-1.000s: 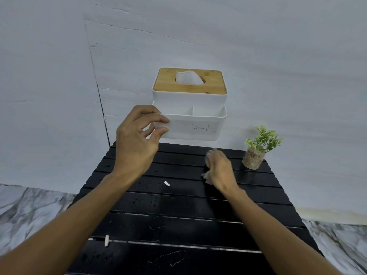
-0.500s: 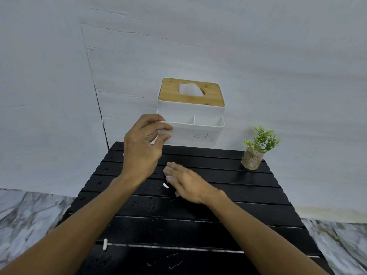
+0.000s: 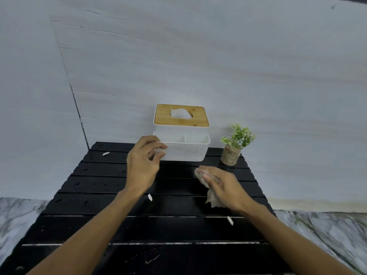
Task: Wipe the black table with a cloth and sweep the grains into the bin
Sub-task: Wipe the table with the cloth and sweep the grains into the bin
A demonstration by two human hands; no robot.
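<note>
left hand (image 3: 141,167) grips white box (image 3: 186,151) | right hand (image 3: 224,185) presses cloth (image 3: 213,201), lengthwise near-far

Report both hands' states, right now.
Left hand: closed, fingers pinching the front-left corner of the white organizer.
Right hand: open, flat fingers pressing the cloth on the black table.

We're seeing three white rice-like grains (image 3: 105,153) (image 3: 150,197) (image 3: 230,220) | one crumpled pale cloth (image 3: 213,201) | one white wooden-lidded tissue box (image 3: 184,153) | one green potted plant (image 3: 238,138)

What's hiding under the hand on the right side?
A crumpled cloth pokes out from under the right hand, pressed on the black table. Whether grains lie beneath the cloth cannot be seen.
</note>
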